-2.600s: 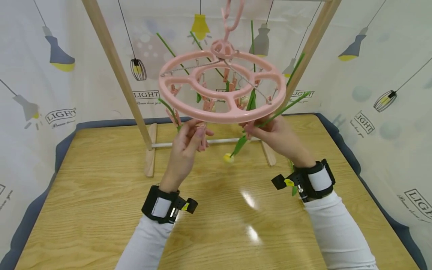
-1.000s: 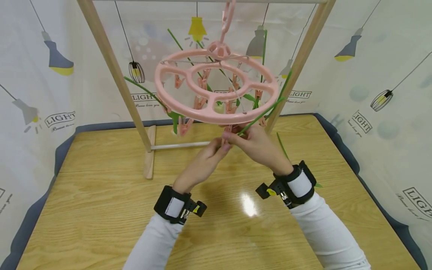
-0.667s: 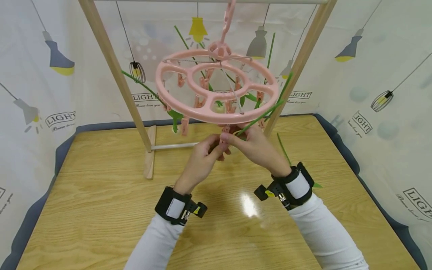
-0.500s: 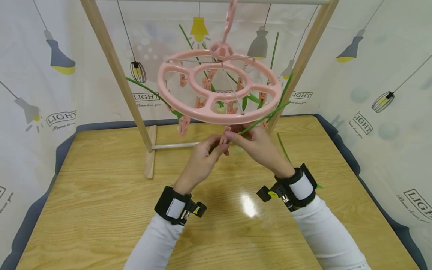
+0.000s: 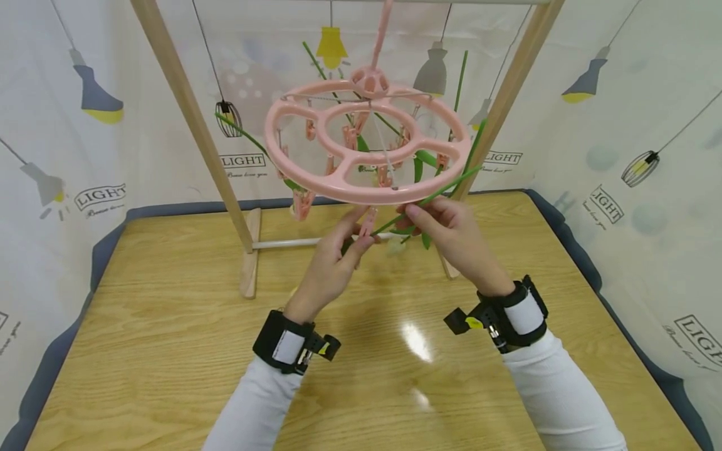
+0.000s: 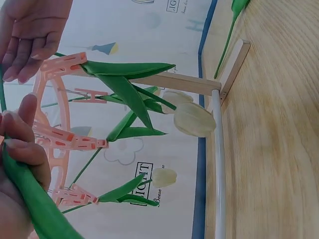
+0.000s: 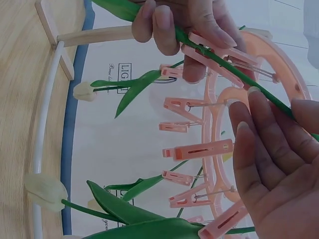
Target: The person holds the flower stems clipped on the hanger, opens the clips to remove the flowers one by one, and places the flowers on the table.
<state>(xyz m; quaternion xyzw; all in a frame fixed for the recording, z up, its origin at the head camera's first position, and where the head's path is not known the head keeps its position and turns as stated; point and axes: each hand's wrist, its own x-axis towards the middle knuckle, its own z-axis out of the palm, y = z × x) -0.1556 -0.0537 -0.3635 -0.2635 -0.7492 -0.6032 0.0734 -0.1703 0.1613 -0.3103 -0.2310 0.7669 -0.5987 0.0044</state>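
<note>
Hands meet just under the near rim of the pink clip hanger (image 5: 368, 145), which serves as landmark. Nearest, the left hand (image 5: 333, 266) reaches up and pinches a pink clip (image 5: 367, 223) hanging from that rim, together with the green tulip stem (image 5: 437, 194) that slants up past the hanger's right edge. The right hand (image 5: 459, 241), just right of the clip, lies with fingers relaxed and fairly straight beside the stem; the right wrist view shows its palm (image 7: 271, 169) open and holding nothing.

Under the hanger, more tulips hang head-down from other clips, one pale bloom (image 6: 194, 119) low toward the wooden table (image 5: 169, 351). Farther back, the wooden rack (image 5: 186, 119) carries the hanger.

Risk, as I judge it: the stem sits at an angle, so if the clip bites only its edge, the stem may slip out and drop to the table. Pulling down on the clip could also tip the hanger and swing the other flowers.

Only the right wrist view shows the stem running through the clip's mouth; the head view hides that behind the fingers. Only the left wrist view shows the hanging blooms clearly.
</note>
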